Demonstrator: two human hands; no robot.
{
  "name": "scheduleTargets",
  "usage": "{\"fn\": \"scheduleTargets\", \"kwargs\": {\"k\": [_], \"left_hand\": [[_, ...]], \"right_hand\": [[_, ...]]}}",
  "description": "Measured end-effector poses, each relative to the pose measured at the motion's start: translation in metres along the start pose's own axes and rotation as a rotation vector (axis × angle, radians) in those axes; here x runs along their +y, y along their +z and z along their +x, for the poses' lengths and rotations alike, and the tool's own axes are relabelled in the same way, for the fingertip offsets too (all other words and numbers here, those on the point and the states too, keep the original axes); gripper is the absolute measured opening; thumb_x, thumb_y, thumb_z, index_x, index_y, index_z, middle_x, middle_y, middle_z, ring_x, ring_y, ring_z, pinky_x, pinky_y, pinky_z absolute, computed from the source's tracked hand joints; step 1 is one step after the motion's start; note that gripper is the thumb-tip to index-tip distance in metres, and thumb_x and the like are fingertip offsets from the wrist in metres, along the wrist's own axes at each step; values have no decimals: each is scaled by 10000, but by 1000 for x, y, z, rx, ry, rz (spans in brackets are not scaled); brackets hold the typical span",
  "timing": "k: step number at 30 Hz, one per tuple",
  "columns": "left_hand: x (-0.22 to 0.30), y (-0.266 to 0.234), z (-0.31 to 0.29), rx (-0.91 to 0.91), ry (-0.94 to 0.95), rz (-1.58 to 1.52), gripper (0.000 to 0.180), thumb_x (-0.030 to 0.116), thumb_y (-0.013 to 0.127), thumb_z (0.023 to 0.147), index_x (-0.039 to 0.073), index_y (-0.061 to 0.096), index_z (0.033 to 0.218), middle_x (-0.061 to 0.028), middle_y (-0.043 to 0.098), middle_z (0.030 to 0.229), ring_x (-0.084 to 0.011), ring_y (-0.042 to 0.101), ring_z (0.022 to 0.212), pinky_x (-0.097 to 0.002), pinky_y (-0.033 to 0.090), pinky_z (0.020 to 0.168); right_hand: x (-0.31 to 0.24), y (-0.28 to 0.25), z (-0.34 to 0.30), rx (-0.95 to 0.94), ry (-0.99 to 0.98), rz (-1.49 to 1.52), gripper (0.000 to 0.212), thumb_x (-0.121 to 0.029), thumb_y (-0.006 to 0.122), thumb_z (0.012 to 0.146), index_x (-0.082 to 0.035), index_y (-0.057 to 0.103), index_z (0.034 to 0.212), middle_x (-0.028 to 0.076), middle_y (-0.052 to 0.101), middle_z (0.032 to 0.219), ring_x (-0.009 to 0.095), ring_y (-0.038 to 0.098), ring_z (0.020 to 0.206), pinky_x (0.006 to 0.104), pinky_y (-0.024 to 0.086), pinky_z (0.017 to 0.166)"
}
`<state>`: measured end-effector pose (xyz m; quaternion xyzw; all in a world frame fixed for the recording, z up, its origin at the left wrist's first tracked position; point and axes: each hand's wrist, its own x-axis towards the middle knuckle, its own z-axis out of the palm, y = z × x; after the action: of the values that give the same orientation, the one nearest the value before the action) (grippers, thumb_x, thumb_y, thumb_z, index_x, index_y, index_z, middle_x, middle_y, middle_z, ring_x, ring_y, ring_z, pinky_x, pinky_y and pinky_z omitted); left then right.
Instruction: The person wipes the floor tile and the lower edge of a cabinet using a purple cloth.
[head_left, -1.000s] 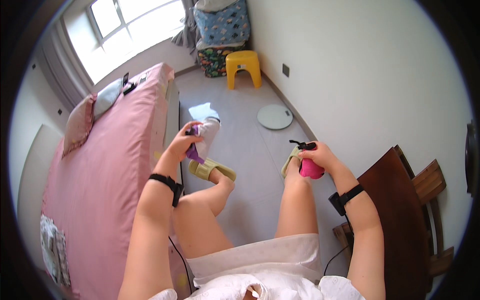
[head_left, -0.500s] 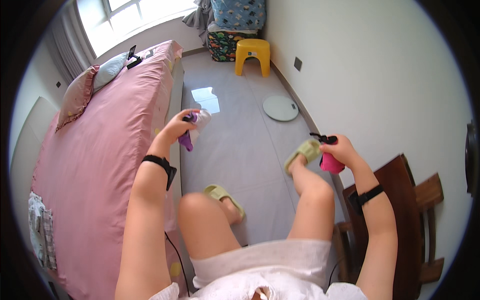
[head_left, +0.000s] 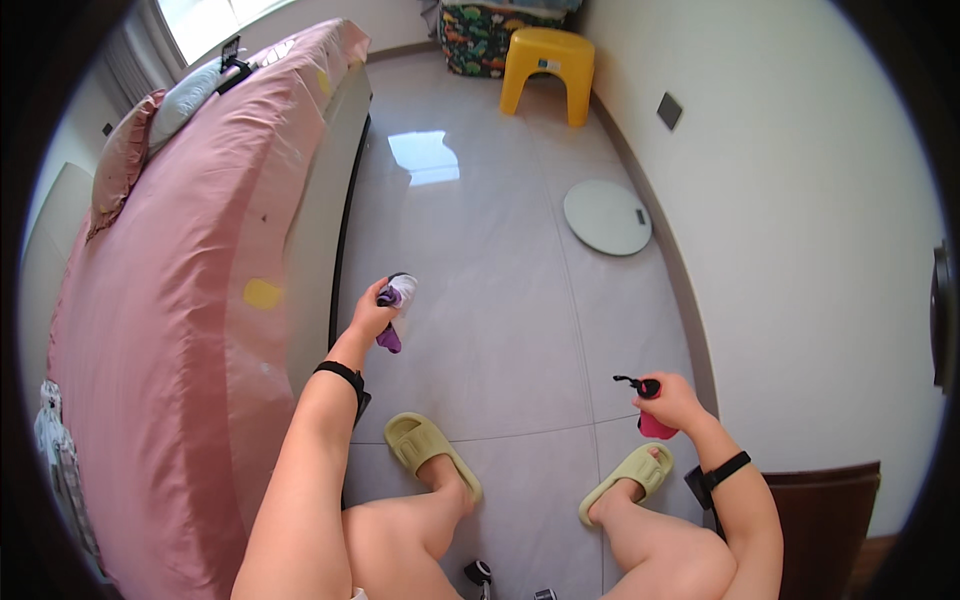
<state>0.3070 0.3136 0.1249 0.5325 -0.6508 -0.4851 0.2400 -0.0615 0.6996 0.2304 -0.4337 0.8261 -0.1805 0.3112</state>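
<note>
Left hand (head_left: 371,317), arm extended forward beside the pink-sheeted bed (head_left: 170,350), grips a soft purple-and-white bundle (head_left: 389,342) above grey floor tiles (head_left: 500,350). Right hand (head_left: 677,403), elbow bent, forearm angled inward, grips a soft pink bundle (head_left: 656,427) with black strap (head_left: 627,379). Round pale scale (head_left: 605,217) farther ahead.

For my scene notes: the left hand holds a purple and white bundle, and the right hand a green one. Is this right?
Not quite: the bundle in the right hand is pinkish-red, not green, as the head view shows. The left hand does hold a purple and white bundle.
</note>
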Motion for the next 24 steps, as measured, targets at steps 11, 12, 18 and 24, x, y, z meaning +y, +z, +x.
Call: {"fn": "scheduleTargets", "kwargs": {"k": [11,12,18,24], "left_hand": [[-59,34,73,88,102,489,582,-92,462,727,183,602,1221,-148,640,1118,-305,601,1034,-315,446,892],[-61,41,78,63,49,490,574,-71,482,722,182,599,1223,-139,637,1130,-308,593,1047,-329,447,894],[-60,108,48,-134,78,367,527,3,588,698,156,605,1202,-113,631,1133,-292,587,1045,-336,448,883],[-55,199,-90,-957,516,323,394,-1,625,713,150,635,1076,-86,640,986,-267,597,933,-343,476,843]], "right_hand": [[58,46,11,-92,327,577,289,-140,744,740,14,633,959,22,630,787,106,577,723,266,488,680],[59,46,10,-72,325,604,269,-131,736,747,9,633,952,14,623,782,98,566,717,262,482,673],[61,32,10,-13,371,678,184,-117,708,770,-8,628,894,1,602,764,81,542,700,247,456,639],[32,26,20,23,369,726,222,-141,710,775,-13,623,934,0,593,794,100,540,721,266,461,653]]}}
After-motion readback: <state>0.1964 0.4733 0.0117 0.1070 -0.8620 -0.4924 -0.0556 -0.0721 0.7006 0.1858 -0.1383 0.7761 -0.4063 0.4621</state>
